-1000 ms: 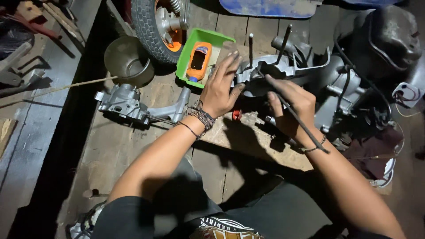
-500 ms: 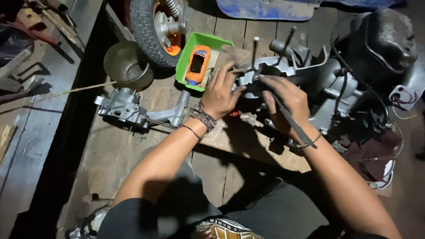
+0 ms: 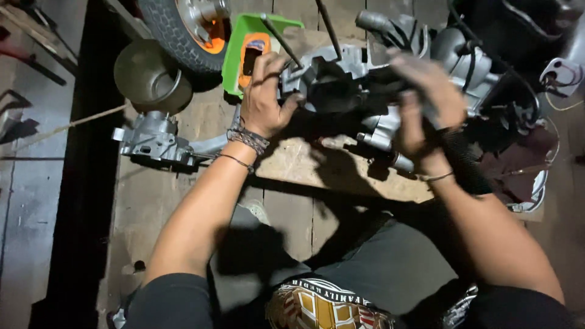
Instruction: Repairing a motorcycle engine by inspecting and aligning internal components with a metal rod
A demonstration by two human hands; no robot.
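A grey metal engine case (image 3: 341, 70) with studs sticking up rests on a wooden board (image 3: 304, 167) on the plank floor. My left hand (image 3: 263, 97), with bracelets at the wrist, grips the case's left end. My right hand (image 3: 426, 100) is blurred with motion over the right side of the case. It is closed on a dark tool whose black handle (image 3: 466, 167) runs back past my wrist. The tool's tip is hidden among the engine parts.
A green tray (image 3: 234, 55) holding an orange item (image 3: 253, 45) lies behind my left hand, beside a tyred wheel (image 3: 177, 27) and a metal bowl (image 3: 146, 73). A loose grey casting (image 3: 155, 140) sits at left. Black machine parts and cables (image 3: 518, 36) crowd the right.
The view has closed in on the engine. My right hand has lifted from the board side up onto the case with the tool, and my left hand has closed on the case's left end.
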